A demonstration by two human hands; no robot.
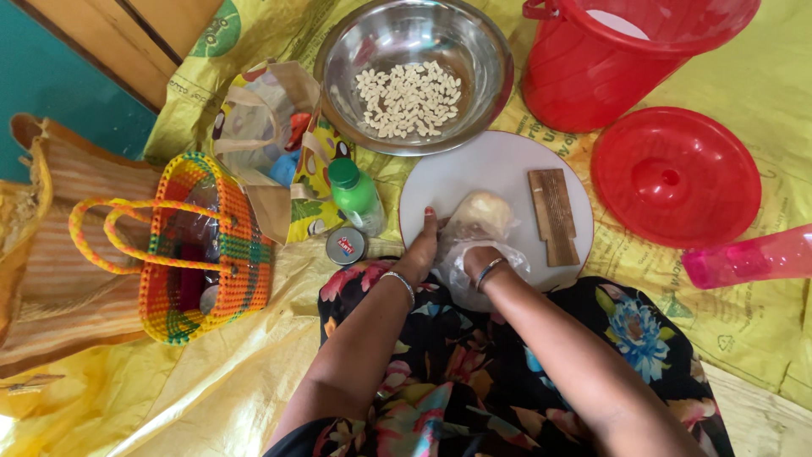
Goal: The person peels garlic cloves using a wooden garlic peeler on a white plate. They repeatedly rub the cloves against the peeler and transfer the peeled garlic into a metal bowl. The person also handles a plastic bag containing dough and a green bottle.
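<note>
A pale lump of dough (482,213) sits on a round white board (507,165), partly wrapped in a clear plastic bag (463,269). My left hand (421,250) rests on the near edge of the board, fingers touching the bag beside the dough. My right hand (475,261) is buried in the plastic bag under the dough, gripping it; only the wrist with a bangle shows. A small ridged wooden paddle (555,216) lies on the board to the right of the dough.
A steel bowl (338,63) holding several small pale shaped pieces stands beyond the board. A red bucket (584,76), red lid (675,176) and pink cup (744,258) are at right. A green-capped bottle (353,195), small tin (346,246), woven basket (207,250) and printed bag (262,127) are at left.
</note>
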